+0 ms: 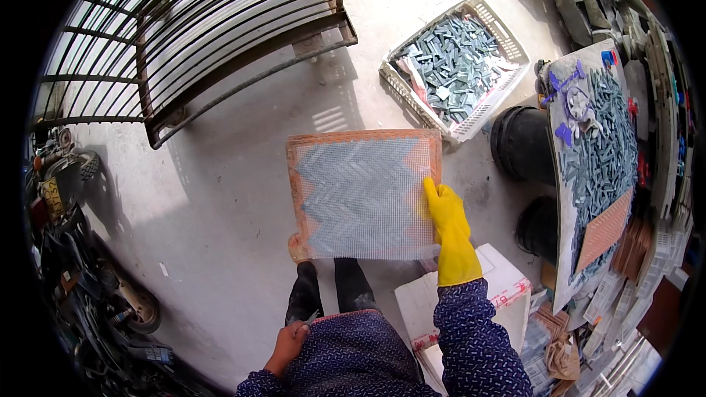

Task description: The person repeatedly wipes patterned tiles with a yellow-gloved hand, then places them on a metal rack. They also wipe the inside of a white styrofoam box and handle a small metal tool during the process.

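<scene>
My right hand (447, 215), in a yellow rubber glove, grips the right edge of an orange-brown tray (296, 198) at thumb level. Grey-blue tile strips in a herringbone pattern (353, 184) lie on the tray, with a white mesh sheet (412, 239) spread over them. The mesh hangs past the tray's near edge. Bare and closed, my left hand (288, 345) is held low in front of my body, apart from the tray. A small grey pointed thing sticks out of its fist, too small to name.
A white plastic crate (512, 29) full of loose tile strips stands beyond the tray. To the right, a work table (566, 250) bears a heap of strips (603, 154) beside black buckets (518, 143). A white box (485, 287) sits by my right arm. Metal rack (250, 73) far left; motorbikes (110, 287) left.
</scene>
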The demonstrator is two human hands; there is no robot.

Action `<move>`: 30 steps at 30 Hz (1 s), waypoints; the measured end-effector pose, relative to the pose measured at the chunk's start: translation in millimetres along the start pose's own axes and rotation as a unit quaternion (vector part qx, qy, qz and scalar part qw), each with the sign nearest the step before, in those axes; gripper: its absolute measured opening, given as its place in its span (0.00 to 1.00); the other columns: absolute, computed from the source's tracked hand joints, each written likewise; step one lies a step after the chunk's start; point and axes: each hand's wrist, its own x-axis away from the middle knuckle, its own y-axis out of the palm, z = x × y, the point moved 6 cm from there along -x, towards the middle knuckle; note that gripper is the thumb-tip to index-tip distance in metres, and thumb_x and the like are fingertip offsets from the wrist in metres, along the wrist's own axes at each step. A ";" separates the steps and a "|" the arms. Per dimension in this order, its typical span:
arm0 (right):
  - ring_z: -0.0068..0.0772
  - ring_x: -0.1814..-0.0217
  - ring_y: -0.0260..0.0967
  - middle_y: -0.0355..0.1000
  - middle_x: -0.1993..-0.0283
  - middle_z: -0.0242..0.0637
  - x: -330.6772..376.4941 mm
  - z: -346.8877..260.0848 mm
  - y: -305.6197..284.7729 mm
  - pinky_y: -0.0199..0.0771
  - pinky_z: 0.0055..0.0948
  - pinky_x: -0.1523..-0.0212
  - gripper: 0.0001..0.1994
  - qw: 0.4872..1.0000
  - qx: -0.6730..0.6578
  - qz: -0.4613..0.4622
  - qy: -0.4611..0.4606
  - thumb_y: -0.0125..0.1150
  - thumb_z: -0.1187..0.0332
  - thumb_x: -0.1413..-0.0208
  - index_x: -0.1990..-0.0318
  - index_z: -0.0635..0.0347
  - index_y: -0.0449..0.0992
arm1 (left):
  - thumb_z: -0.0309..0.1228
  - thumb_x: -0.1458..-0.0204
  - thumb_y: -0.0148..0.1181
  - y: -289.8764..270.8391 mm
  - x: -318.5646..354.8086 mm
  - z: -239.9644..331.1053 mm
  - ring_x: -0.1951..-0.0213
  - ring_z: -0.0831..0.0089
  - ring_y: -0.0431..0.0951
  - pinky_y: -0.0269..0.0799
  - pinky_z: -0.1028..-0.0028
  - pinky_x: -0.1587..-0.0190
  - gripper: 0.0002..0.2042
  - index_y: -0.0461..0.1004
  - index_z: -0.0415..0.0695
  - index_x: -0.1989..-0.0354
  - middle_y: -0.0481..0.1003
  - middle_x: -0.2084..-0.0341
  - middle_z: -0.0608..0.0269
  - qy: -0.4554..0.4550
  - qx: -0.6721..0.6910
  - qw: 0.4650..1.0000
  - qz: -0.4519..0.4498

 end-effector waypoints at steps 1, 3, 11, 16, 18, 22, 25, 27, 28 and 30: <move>0.35 0.62 0.70 0.72 0.60 0.46 -4.4 4.1 -4.7 0.65 0.31 0.56 0.21 0.999 -0.015 0.036 -0.015 0.50 0.53 0.45 0.58 0.65 0.73 | 0.35 0.48 0.48 0.4 -0.6 -0.4 0.70 0.58 0.76 0.68 0.67 0.66 0.12 0.72 0.39 0.69 0.74 0.76 0.50 -0.003 0.000 1.000 0.000; 0.40 0.58 0.70 0.71 0.57 0.48 -1.6 1.0 -15.0 0.65 0.33 0.52 0.20 0.984 -0.037 0.132 -0.112 0.51 0.56 0.45 0.56 0.65 0.72 | 0.35 0.47 0.48 1.2 -1.5 -2.2 0.70 0.59 0.76 0.68 0.68 0.66 0.12 0.72 0.39 0.69 0.74 0.75 0.50 -0.010 0.000 1.000 -0.001; 0.51 0.37 0.51 0.55 0.39 0.50 49.4 -90.9 66.9 0.46 0.40 0.36 0.29 0.831 0.204 0.074 -0.512 0.54 0.58 0.49 0.41 0.62 0.58 | 0.36 0.47 0.47 16.5 -8.8 -21.2 0.71 0.64 0.74 0.67 0.70 0.66 0.12 0.71 0.38 0.69 0.72 0.77 0.53 -0.006 0.026 1.000 -0.009; 0.46 0.37 0.52 0.57 0.40 0.49 49.4 -99.3 111.9 0.43 0.44 0.35 0.30 0.840 0.228 0.143 -0.471 0.55 0.59 0.52 0.43 0.65 0.59 | 0.36 0.46 0.47 14.8 -9.0 -33.0 0.71 0.65 0.74 0.67 0.70 0.65 0.13 0.71 0.38 0.69 0.73 0.77 0.54 -0.044 0.051 0.997 -0.029; 0.48 0.38 0.52 0.57 0.41 0.49 80.4 -91.7 166.1 0.45 0.43 0.36 0.30 0.776 0.202 0.052 -0.595 0.56 0.59 0.52 0.43 0.64 0.59 | 0.36 0.46 0.47 17.0 -11.0 -42.7 0.71 0.65 0.74 0.67 0.70 0.65 0.13 0.71 0.38 0.69 0.73 0.77 0.53 -0.047 0.063 0.996 -0.033; 0.47 0.38 0.53 0.59 0.42 0.48 118.5 -85.3 203.0 0.48 0.41 0.36 0.30 0.685 0.162 -0.068 -0.707 0.56 0.58 0.52 0.43 0.64 0.60 | 0.35 0.46 0.47 12.0 -15.5 -38.4 0.72 0.65 0.73 0.66 0.70 0.67 0.12 0.71 0.38 0.70 0.72 0.78 0.54 -0.028 0.061 0.998 -0.021; 0.48 0.38 0.53 0.57 0.40 0.50 83.5 -92.7 154.8 0.48 0.41 0.37 0.28 0.798 0.154 0.014 -0.583 0.55 0.59 0.51 0.45 0.66 0.61 | 0.35 0.46 0.47 1.3 -12.0 -41.7 0.75 0.70 0.71 0.65 0.72 0.69 0.12 0.70 0.38 0.72 0.70 0.81 0.58 -0.034 0.071 0.997 0.001; 0.54 0.37 0.51 0.55 0.40 0.55 43.4 -85.8 100.0 0.46 0.44 0.37 0.31 0.858 0.192 0.198 -0.433 0.56 0.59 0.51 0.43 0.68 0.58 | 0.34 0.46 0.47 -4.3 -12.8 -49.3 0.77 0.75 0.68 0.64 0.74 0.72 0.11 0.69 0.39 0.74 0.68 0.84 0.62 -0.063 0.108 0.992 0.005; 0.56 0.37 0.49 0.53 0.40 0.57 31.2 -85.0 89.3 0.45 0.44 0.36 0.31 0.862 0.185 0.245 -0.403 0.55 0.59 0.51 0.42 0.69 0.57 | 0.34 0.47 0.47 -3.7 -13.9 -57.2 0.78 0.77 0.67 0.63 0.75 0.73 0.11 0.69 0.39 0.74 0.66 0.85 0.64 -0.070 0.132 0.989 0.009; 0.57 0.36 0.48 0.52 0.39 0.59 20.4 -98.2 88.6 0.42 0.44 0.36 0.32 0.862 0.177 0.291 -0.376 0.56 0.59 0.51 0.41 0.69 0.55 | 0.34 0.47 0.47 1.6 -18.2 -74.8 0.79 0.81 0.63 0.60 0.77 0.75 0.11 0.69 0.40 0.76 0.64 0.86 0.68 -0.084 0.181 0.980 0.013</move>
